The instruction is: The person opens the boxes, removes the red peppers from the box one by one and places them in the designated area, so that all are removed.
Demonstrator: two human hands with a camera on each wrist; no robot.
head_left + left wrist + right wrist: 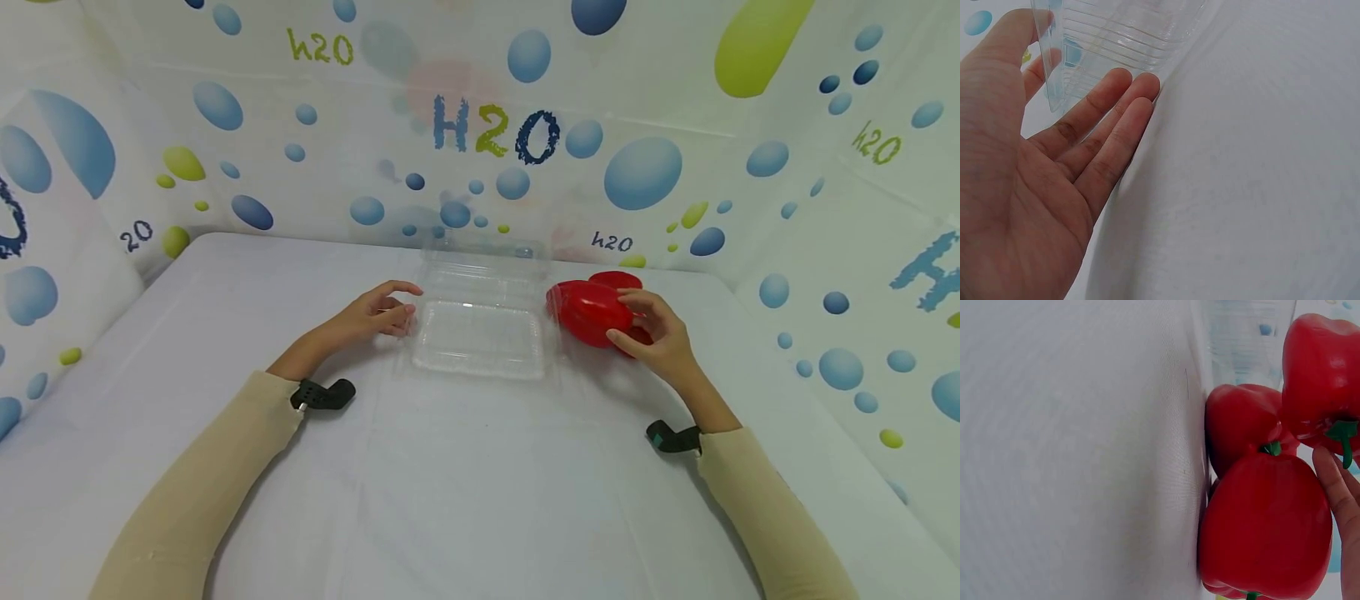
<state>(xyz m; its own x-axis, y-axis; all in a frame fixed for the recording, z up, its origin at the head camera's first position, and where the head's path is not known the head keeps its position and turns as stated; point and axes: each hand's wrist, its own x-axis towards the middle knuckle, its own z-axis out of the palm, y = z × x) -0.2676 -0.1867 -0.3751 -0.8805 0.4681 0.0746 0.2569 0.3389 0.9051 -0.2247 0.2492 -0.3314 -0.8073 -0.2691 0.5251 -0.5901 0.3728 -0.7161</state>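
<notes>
Right hand (660, 337) hides part of the red peppers (592, 312) (count unclear).

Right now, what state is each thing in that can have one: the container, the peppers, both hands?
clear plastic clamshell container: open, lid folded back, nothing inside.
red bell peppers: clustered on the table right of the container, stems on.
left hand: fingers straight, touching the container's left edge.
right hand: fingers curled round the nearest pepper.

A white-covered table (480, 500) is enclosed from nine to three o'clock by bubble-printed "H2O" wall sheets (645, 125), evenly lit.
</notes>
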